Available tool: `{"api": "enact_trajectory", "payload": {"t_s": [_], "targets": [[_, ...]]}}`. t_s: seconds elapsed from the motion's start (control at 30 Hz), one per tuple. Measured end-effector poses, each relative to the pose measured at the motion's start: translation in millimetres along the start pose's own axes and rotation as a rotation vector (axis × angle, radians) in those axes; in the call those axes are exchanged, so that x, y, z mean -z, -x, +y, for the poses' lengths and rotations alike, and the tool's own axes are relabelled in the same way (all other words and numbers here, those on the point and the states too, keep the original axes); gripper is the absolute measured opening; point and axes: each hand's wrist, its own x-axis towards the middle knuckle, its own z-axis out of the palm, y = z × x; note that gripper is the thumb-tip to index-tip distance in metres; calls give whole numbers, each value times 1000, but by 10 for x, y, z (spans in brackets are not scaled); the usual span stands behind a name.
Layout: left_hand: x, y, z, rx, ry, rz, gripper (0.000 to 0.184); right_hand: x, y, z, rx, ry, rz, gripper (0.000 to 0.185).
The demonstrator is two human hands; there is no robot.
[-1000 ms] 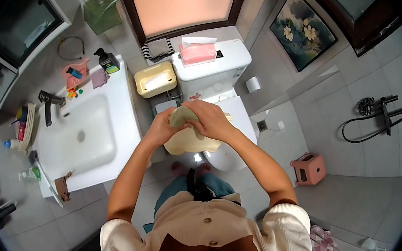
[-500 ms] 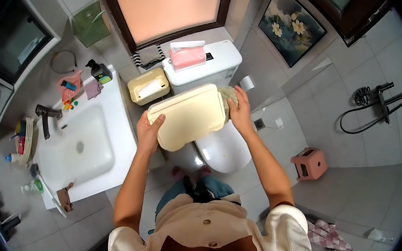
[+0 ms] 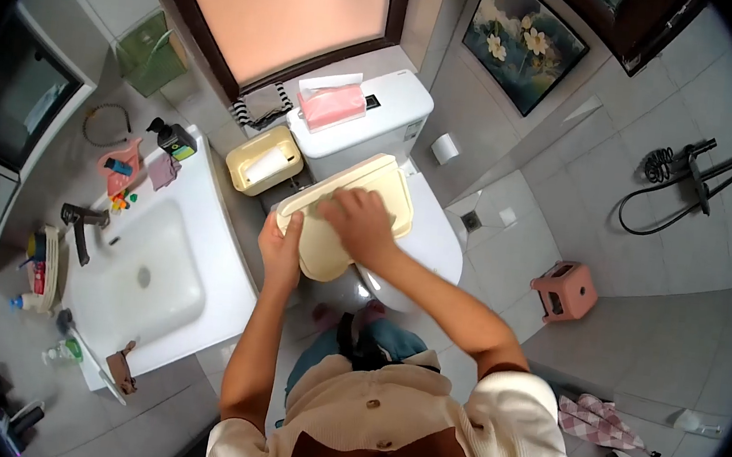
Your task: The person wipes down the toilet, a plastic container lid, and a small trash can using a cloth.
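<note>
A pale yellow lid [image 3: 391, 197] is held up over the toilet bowl, tilted, with its rimmed side showing. My left hand [image 3: 282, 248] grips its left end, thumb on top and fingers beneath. Across the lid's surface lies my right hand [image 3: 359, 223], fingers bent and pressed on a greenish cloth [image 3: 327, 209] that is mostly hidden under them. Behind the lid, a matching yellow box [image 3: 264, 161] with a white item inside stands beside the toilet tank [image 3: 395, 124].
On the left is a white sink [image 3: 148, 268] with a black tap [image 3: 84, 221] and a dark pump bottle [image 3: 172, 139]. A pink tissue pack [image 3: 332, 106] lies on the tank. A pink stool [image 3: 564, 292] stands at the right.
The lid came into view from under the hands, first flat side up, now rimmed side showing. My right hand has moved with the cloth from beyond the lid's right edge onto its surface.
</note>
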Motion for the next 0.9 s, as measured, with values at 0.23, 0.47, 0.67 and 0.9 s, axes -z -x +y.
{"api": "enact_trajectory", "payload": {"t_s": [0.23, 0.47, 0.67, 0.9], "targets": [[-48, -67, 134, -59, -99, 14, 28, -191, 2, 340, -234, 4, 57, 30], [78, -132, -115, -24, -73, 25, 33, -135, -26, 111, -226, -16, -43, 32], [-93, -104, 36, -42, 42, 119, 32, -209, 83, -269, -55, -244, 48, 24], [7, -152, 137, -70, 78, 137, 28, -231, 52, 292, -324, -65, 151, 23]]}}
